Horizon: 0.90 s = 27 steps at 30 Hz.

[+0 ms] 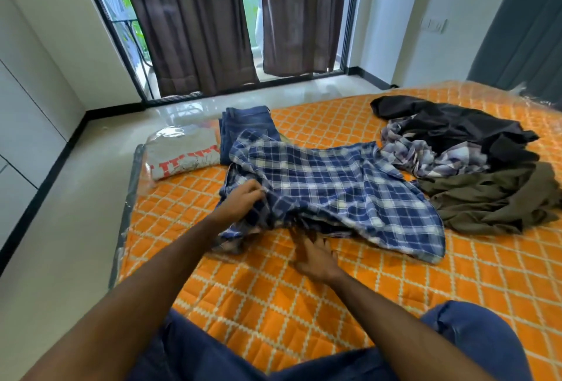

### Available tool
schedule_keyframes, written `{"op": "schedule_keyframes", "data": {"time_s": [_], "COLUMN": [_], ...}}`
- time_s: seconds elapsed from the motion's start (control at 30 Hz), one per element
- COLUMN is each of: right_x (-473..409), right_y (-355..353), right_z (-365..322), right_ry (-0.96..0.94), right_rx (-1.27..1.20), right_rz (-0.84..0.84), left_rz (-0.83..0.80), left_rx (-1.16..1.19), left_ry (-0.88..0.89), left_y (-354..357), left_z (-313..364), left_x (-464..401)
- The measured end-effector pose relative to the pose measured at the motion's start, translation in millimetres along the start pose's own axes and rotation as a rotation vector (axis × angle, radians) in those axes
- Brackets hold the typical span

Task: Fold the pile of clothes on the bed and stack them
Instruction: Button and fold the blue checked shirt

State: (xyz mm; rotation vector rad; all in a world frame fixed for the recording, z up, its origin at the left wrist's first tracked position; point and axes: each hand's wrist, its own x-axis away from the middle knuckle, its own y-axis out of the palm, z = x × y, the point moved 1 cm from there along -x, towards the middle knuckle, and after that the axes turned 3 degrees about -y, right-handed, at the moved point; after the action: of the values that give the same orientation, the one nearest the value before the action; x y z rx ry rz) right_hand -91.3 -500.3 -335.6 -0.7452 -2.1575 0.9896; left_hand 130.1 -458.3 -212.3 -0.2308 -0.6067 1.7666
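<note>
A blue and white plaid shirt (328, 186) lies spread and rumpled in the middle of the orange quilted bed (273, 304). My left hand (240, 201) grips its bunched left edge. My right hand (316, 256) rests on the bed at the shirt's near hem, fingers straight and reaching under the cloth. Folded blue jeans (243, 125) and a folded grey T-shirt with red print (182, 152) lie at the far left corner. To the right sits an unfolded pile: a black garment (450, 125), a pale plaid shirt (425, 152) and an olive garment (492, 201).
The bed's left edge (121, 228) drops to a glossy pale floor. Brown curtains (194, 21) hang over a glass door at the back. A grey headboard (523, 33) rises at the far right. My knees in blue trousers (474, 341) rest on the near bed.
</note>
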Motion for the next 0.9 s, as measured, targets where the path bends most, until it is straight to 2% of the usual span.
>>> {"op": "schedule_keyframes", "data": {"time_s": [0.07,0.23,0.37,0.47,0.5,0.6,0.63,0.7,0.77,0.83,0.9], "right_x": [-4,-26,-64,-38,-28,4,12,13,9,1,-2], "right_y": [-5,-11,-15,-37,-40,-57,-68,-92,-117,-127,-133], "right_z": [-8,-11,14,-13,-18,-26,-29,-27,-24,-21,-20], "right_ry": [0.013,0.000,-0.044,-0.160,-0.157,-0.085,-0.055,-0.058,-0.124,-0.193,-0.233], "right_rx": [-0.027,0.031,-0.028,-0.216,-0.328,-0.716,-0.750,-0.621,-0.314,-0.183,-0.269], "right_rz": [0.051,0.145,-0.075,-0.165,-0.236,-0.626,-0.706,-0.713,-0.710,-0.765,-0.800], "left_rz": [0.015,-0.047,-0.021,-0.085,-0.128,-0.292,-0.355,-0.470,-0.523,-0.400,-0.123], "left_rx": [0.086,0.126,0.132,0.108,0.091,0.091,0.063,-0.105,-0.299,-0.477,-0.636], "left_ry": [0.028,0.089,0.157,0.194,0.203,0.132,0.100,0.070,0.069,0.065,0.009], "left_y": [-10,-20,-21,-21,-21,-17,-14,-8,1,7,9], "left_z": [16,27,34,27,21,6,2,-11,-28,-47,-66], "left_x": [-10,-28,-37,-44,-48,-50,-50,-50,-48,-44,-38]}}
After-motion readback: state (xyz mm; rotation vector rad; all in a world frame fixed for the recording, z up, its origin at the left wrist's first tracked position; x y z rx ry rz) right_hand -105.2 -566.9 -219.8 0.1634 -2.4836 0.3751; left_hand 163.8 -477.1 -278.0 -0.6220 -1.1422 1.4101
